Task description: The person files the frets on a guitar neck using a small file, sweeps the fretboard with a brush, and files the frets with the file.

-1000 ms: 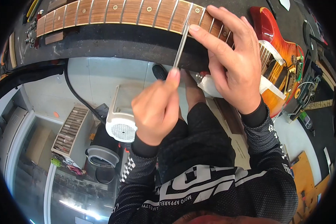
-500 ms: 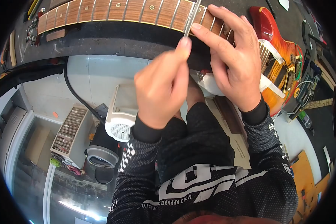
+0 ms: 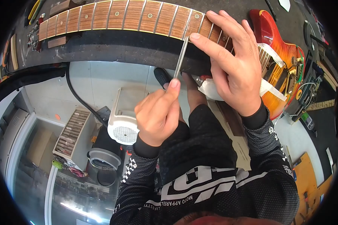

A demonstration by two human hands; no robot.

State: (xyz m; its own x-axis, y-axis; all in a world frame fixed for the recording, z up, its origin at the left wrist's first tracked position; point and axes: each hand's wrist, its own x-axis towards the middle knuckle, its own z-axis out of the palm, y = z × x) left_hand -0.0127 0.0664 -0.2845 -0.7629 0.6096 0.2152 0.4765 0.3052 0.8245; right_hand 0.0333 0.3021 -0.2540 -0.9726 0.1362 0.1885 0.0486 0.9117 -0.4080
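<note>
My left hand (image 3: 158,114) pinches the lower end of a slim metal file (image 3: 181,58), whose far tip reaches the near edge of the wooden fretboard (image 3: 135,17). My right hand (image 3: 234,62) has its fingers spread over the upper frets, with the index fingertip by the board's edge next to the file's tip. The fretboard has metal frets and round dot inlays. It belongs to an electric guitar with a red-to-amber sunburst body (image 3: 276,32), partly hidden behind my right hand. White tape (image 3: 272,90) lies across the body.
A wooden block (image 3: 58,41) sits by the neck near the tuners (image 3: 34,37). Below the dark bench edge (image 3: 112,50) are a white stool (image 3: 124,129), a rack of slats (image 3: 73,131) and a black cylinder (image 3: 105,150). A ruler (image 3: 321,104) lies at right.
My left hand has drawn the file back toward my body, from across the fretboard to its near edge. My right hand stays nearly in place. The view has shifted slightly.
</note>
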